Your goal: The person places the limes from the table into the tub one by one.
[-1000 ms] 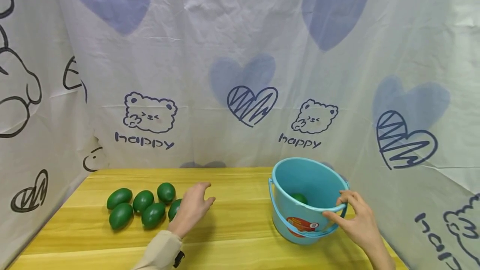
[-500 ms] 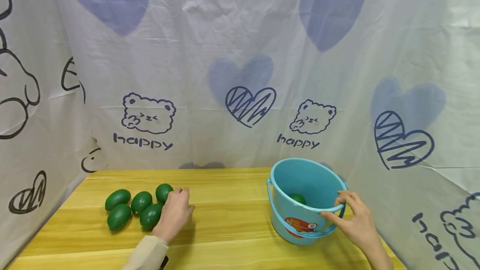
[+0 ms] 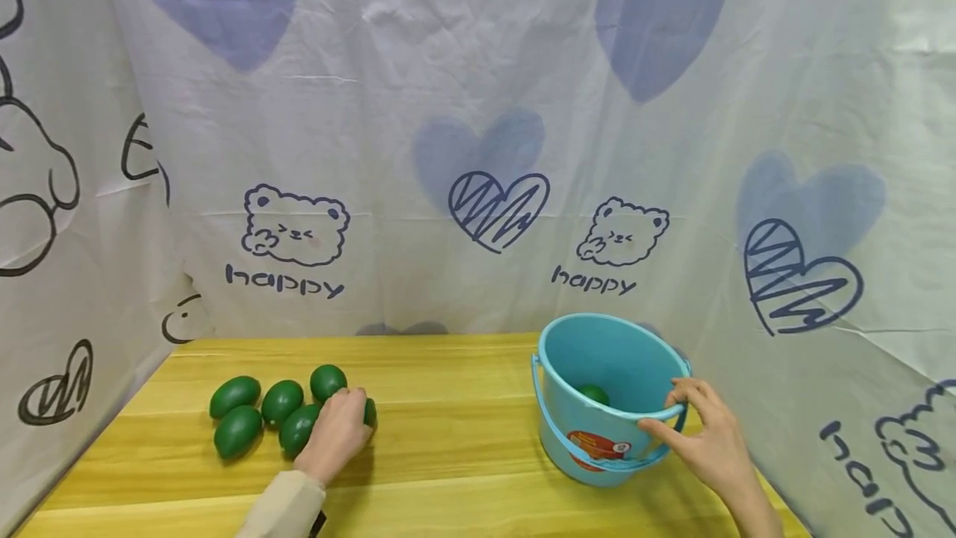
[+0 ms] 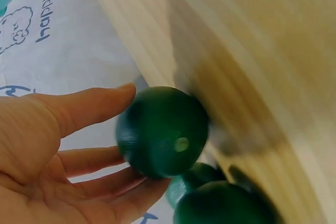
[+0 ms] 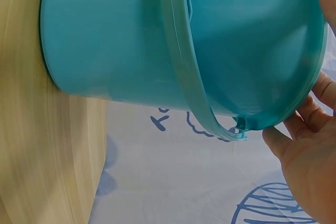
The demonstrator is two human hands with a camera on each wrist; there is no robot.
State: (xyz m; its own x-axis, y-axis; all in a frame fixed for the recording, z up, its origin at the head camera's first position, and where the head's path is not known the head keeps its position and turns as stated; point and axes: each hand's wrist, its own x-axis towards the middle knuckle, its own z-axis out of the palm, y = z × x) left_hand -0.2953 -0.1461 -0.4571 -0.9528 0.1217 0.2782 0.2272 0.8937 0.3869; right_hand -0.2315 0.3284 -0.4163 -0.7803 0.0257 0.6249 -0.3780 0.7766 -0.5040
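My left hand (image 3: 336, 438) pinches a dark green lime (image 4: 163, 132) between thumb and fingers, close to the tabletop. In the head view most of that lime is hidden behind the hand. Several other limes (image 3: 237, 432) lie grouped just left of it, one partly covered by the hand. On the right stands a light blue bucket (image 3: 582, 415), its handle (image 5: 181, 61) hanging down the near side. My right hand (image 3: 713, 438) holds the bucket's rim at the right, thumb outside and fingers over the edge. One lime (image 3: 593, 393) shows inside the bucket.
The yellow wood-grain table (image 3: 448, 438) extends between the limes and the bucket. A white printed cloth (image 3: 418, 272) hangs along the back edge and both sides.
My left hand has moved left and down to the rightmost lime and taken hold of it. The right hand stays on the bucket rim.
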